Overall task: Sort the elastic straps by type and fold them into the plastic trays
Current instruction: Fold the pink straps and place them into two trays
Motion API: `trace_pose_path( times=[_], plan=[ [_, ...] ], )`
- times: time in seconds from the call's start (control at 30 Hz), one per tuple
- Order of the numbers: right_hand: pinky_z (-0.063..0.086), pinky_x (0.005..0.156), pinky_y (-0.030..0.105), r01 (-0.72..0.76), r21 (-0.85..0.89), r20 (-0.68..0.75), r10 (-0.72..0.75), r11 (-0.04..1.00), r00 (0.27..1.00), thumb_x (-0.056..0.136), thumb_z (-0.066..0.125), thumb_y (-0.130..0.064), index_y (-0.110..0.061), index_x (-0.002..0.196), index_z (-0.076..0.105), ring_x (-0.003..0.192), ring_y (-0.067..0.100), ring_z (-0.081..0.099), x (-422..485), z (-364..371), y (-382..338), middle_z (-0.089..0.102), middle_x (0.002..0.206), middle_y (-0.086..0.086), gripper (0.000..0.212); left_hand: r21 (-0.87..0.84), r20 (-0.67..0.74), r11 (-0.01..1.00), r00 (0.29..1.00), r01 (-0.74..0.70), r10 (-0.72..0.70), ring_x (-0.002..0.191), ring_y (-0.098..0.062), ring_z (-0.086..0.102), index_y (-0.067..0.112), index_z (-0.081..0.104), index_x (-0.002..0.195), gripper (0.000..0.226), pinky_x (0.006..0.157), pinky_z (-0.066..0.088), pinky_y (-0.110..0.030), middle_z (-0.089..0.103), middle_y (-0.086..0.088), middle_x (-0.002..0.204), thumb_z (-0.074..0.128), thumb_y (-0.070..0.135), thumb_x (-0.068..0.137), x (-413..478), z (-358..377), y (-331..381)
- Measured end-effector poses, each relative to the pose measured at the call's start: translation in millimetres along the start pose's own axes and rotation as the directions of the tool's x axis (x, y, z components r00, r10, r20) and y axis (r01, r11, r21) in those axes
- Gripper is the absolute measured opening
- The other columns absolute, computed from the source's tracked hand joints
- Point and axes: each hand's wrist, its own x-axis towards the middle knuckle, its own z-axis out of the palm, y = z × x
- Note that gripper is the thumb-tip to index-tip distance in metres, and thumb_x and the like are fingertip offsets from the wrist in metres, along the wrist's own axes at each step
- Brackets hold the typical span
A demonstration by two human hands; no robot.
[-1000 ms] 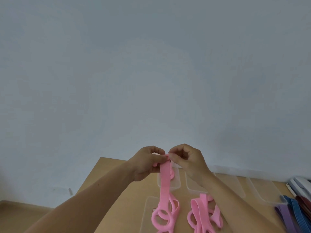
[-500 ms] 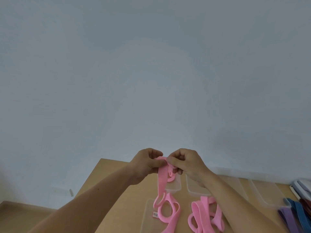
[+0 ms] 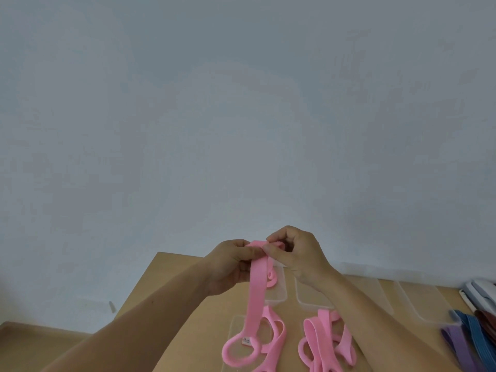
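While raised above the tabletop (image 3: 171,304), left hand (image 3: 233,264) and right hand (image 3: 296,252) both closed in a pinching grip on the top end of a pink strap (image 3: 256,294). Hanging down from there, lower loop over a clear tray (image 3: 236,324). More pink straps (image 3: 326,342) just right of it; purple and blue straps (image 3: 467,339) far right.

pink strap (image 3: 255,296), purple strap (image 3: 456,342), blue strap (image 3: 476,335), tan table (image 3: 171,312)
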Motion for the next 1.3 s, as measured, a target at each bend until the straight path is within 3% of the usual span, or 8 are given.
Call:
trace_pose_path(
  times=[0.13, 0.33, 0.47, 0.6, 0.87, 1.07, 1.17, 1.3],
  plan=[
    [0.051, 0.070, 0.018, 0.071, -0.057, 0.020, -0.070, 0.996, 0.997, 0.081, 0.080, -0.017, -0.024, 0.086, 0.071, 0.074, 0.004, 0.062, 0, -2, 0, 0.069, 0.081, -0.010, 0.013, -0.067, 0.060, 0.998, 0.998, -0.007, 0.011, 0.077, -0.025, 0.067, -0.009, 0.059, 0.116, 0.027, 0.069, 0.057, -0.032, 0.066, -0.017, 0.093, 0.053, -0.001, 0.090, -2, 3, 1],
    [0.039, 0.063, 0.014, 0.113, -0.133, 0.066, -0.106, 0.985, 0.992, 0.080, 0.078, -0.008, -0.026, 0.085, 0.071, 0.068, 0.002, 0.052, -4, -5, 2, 0.069, 0.088, 0.001, 0.020, -0.117, -0.009, 0.993, 1.000, 0.014, -0.015, 0.081, -0.030, 0.070, -0.001, 0.067, 0.100, 0.018, 0.070, 0.058, -0.034, 0.069, -0.019, 0.096, 0.062, 0.012, 0.089, -2, 2, 1],
    [0.049, 0.071, 0.027, 0.043, -0.052, 0.066, -0.040, 0.998, 0.997, 0.078, 0.078, -0.007, -0.027, 0.084, 0.072, 0.078, 0.011, 0.060, -8, -6, -2, 0.070, 0.090, -0.003, 0.022, -0.096, -0.014, 0.995, 0.999, -0.031, 0.030, 0.075, -0.028, 0.070, 0.003, 0.062, 0.093, 0.007, 0.065, 0.058, -0.032, 0.070, -0.017, 0.090, 0.066, 0.005, 0.088, -3, 3, -1],
    [0.052, 0.070, 0.026, -0.066, 0.121, 0.081, 0.056, 0.991, 0.995, 0.085, 0.075, -0.017, -0.022, 0.093, 0.074, 0.071, 0.008, 0.060, -11, -8, -7, 0.071, 0.087, -0.005, 0.010, -0.035, -0.047, 0.998, 0.998, -0.052, 0.050, 0.076, -0.027, 0.069, 0.002, 0.059, 0.104, 0.023, 0.069, 0.058, -0.033, 0.070, -0.013, 0.086, 0.070, -0.003, 0.084, -2, 0, 1],
    [0.047, 0.054, 0.023, -0.176, 0.000, 0.079, 0.175, 0.984, 0.981, 0.086, 0.072, -0.013, -0.008, 0.091, 0.069, 0.059, 0.014, 0.063, -10, -6, -8, 0.070, 0.072, 0.002, 0.008, 0.046, -0.129, 0.994, 0.986, -0.100, 0.105, 0.082, -0.031, 0.069, -0.005, 0.056, 0.117, 0.041, 0.074, 0.059, -0.035, 0.062, -0.022, 0.103, 0.073, -0.009, 0.080, 0, -2, -6],
    [0.059, 0.071, 0.031, -0.114, -0.061, -0.058, 0.111, 0.992, 0.992, 0.081, 0.075, -0.011, -0.018, 0.088, 0.068, 0.070, 0.011, 0.067, -8, -1, 0, 0.071, 0.083, -0.001, 0.012, 0.231, -0.049, 0.970, 0.995, -0.076, 0.089, 0.084, -0.027, 0.073, -0.001, 0.068, 0.095, 0.019, 0.077, 0.058, -0.036, 0.074, -0.019, 0.097, 0.071, 0.017, 0.089, -1, 0, -7],
    [0.055, 0.070, 0.022, -0.065, -0.069, -0.074, 0.060, 0.995, 0.995, 0.081, 0.076, -0.010, -0.019, 0.088, 0.068, 0.075, 0.006, 0.066, -11, 2, 3, 0.070, 0.084, -0.005, 0.014, 0.339, -0.032, 0.940, 0.999, -0.030, 0.043, 0.077, -0.023, 0.071, 0.007, 0.067, 0.096, 0.018, 0.076, 0.056, -0.035, 0.076, -0.011, 0.093, 0.071, 0.023, 0.089, -3, -3, -4],
    [0.052, 0.066, 0.018, 0.022, -0.089, -0.056, -0.027, 0.996, 0.998, 0.082, 0.075, -0.005, -0.019, 0.089, 0.065, 0.073, 0.004, 0.065, -15, 5, 1, 0.069, 0.085, -0.004, 0.018, 0.161, 0.038, 0.987, 0.999, -0.016, 0.010, 0.092, -0.033, 0.071, 0.000, 0.063, 0.105, 0.019, 0.082, 0.057, -0.039, 0.072, -0.021, 0.104, 0.066, 0.012, 0.091, -5, -4, -2]
  ],
)
